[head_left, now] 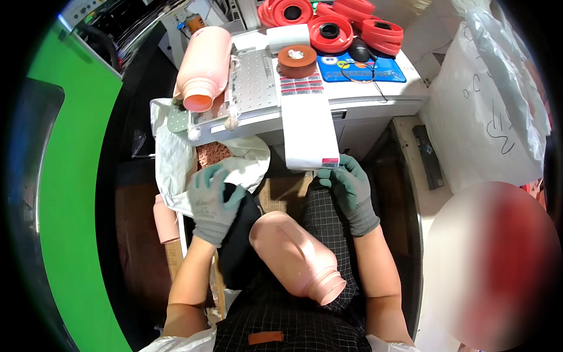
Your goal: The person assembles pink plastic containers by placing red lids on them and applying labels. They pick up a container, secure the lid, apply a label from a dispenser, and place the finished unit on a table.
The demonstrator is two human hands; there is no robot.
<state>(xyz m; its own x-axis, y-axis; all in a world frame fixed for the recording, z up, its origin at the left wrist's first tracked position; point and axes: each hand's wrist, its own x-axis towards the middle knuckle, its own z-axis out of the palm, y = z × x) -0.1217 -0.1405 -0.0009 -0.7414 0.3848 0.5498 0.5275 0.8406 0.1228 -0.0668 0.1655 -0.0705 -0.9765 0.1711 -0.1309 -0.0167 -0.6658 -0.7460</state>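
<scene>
Both hands are gloved in grey-green knit. The right hand (pixel 350 186) is pinched shut on the lower end of a white label strip (pixel 306 120), at the small red-and-white label near its free edge, apparently so a label can be peeled away while the strip hangs taut. The left hand (pixel 214 202) rests with fingers curled on a dark cloth at the knee, just beside a white sack (pixel 173 158); whether it grips anything cannot be told. Between the forearms a pale pink bottle (pixel 296 257) lies tilted on the lap, mouth toward the person, held in place by the legs alone, which leaves both hands free. The strip runs up over the bench (pixel 375 97) edge to a brown label roll (pixel 297 60), so it feeds down toward the lap. A second pink bottle (pixel 204 67) lies on its side on a perforated metal plate (pixel 252 82), mouth outward. Red reels (pixel 340 23) are stacked at the back, and a large white bag (pixel 492 100) stands to the right.
</scene>
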